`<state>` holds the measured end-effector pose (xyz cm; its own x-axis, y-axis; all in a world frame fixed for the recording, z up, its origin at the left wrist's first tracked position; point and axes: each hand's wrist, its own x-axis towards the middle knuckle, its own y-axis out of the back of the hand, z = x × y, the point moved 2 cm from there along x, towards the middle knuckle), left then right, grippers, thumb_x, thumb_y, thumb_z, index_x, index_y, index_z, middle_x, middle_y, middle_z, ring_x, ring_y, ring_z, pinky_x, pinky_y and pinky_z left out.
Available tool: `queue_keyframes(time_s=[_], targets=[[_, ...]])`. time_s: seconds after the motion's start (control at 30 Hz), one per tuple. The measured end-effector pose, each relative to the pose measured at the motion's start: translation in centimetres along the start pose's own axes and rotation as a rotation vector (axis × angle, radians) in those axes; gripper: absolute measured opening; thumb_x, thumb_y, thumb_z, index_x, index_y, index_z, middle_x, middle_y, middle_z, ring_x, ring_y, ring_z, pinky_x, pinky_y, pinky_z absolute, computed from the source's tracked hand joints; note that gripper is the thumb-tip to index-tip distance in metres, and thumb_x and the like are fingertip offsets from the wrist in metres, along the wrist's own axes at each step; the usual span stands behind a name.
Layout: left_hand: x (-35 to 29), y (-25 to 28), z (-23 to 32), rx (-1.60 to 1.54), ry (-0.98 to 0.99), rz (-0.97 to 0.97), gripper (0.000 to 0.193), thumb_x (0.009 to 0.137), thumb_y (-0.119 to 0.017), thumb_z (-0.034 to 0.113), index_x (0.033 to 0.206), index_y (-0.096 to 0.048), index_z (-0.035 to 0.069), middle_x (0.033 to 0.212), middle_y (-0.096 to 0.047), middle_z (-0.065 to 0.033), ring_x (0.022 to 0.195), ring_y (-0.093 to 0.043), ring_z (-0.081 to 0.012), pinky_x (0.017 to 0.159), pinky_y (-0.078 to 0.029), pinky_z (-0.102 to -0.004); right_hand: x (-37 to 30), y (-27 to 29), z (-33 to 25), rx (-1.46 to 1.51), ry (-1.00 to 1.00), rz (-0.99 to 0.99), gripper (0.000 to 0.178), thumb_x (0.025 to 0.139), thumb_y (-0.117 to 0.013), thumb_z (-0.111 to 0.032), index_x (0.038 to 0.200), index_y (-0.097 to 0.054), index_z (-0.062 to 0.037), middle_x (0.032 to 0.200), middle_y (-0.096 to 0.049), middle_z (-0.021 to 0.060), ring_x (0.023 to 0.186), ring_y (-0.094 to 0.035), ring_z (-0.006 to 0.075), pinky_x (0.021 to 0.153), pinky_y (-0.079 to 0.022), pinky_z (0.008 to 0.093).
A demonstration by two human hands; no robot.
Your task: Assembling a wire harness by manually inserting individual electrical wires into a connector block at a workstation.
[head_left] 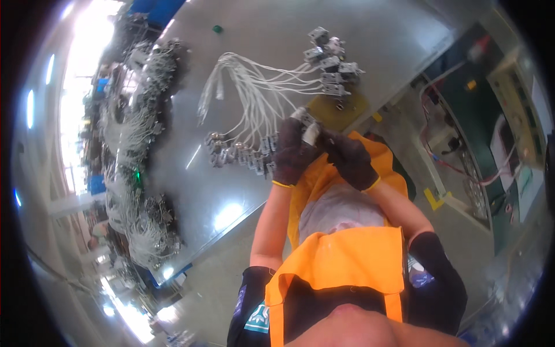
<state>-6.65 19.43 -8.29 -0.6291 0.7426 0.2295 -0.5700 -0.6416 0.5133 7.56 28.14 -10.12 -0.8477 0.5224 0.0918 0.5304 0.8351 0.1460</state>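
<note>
Both my hands wear dark gloves with yellow cuffs and meet at the near edge of the metal table. My left hand (293, 153) is closed round a small metal lamp-holder-like part (304, 118) with white showing at its front. Right beside it, my right hand (350, 161) has its fingers closed near the same part; what they pinch is hidden. Left of my left hand lies a row of similar metal parts (240, 155) with white wires (245, 95). Those wires run over to a second cluster of metal parts (332, 63) beyond my hands.
A brownish-yellow pad (341, 111) lies at the table edge under the far cluster. Large heaps of wired parts (139, 127) line the left side of the metal table (393, 34). A small green object (217, 28) sits far off. Another bench with red cables (430, 139) stands at right.
</note>
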Motion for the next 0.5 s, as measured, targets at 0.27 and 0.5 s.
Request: queue_keyframes(time_s=[0.27, 0.5], targets=[[-0.5, 0.0, 1.4, 0.207, -0.017, 0.056, 0.040, 0.091, -0.063, 0.015, 0.128, -0.056, 0.002, 0.107, -0.061, -0.0184, 0.099, -0.062, -0.0298, 0.087, -0.049, -0.0382, 1.3, 1.8, -2.3, -0.650, 0.568, -0.060, 0.030, 0.093, -0.061, -0.007, 0.123, -0.062, -0.0043, 0.117, -0.065, 0.0179, 0.096, -0.067, 0.0334, 0.078, -0.054, 0.0380], [0.2, -0.4, 1.7, 0.181, 0.036, 0.095, 0.038, 0.092, -0.061, 0.021, 0.124, -0.057, 0.001, 0.107, -0.062, -0.0199, 0.100, -0.062, -0.0325, 0.087, -0.049, -0.0406, 0.5, -0.4, 0.0, 0.081, 0.239, 0.068, 0.024, 0.090, -0.062, -0.004, 0.114, -0.068, -0.0056, 0.113, -0.066, 0.0152, 0.100, -0.064, 0.0342, 0.084, -0.052, 0.0369]])
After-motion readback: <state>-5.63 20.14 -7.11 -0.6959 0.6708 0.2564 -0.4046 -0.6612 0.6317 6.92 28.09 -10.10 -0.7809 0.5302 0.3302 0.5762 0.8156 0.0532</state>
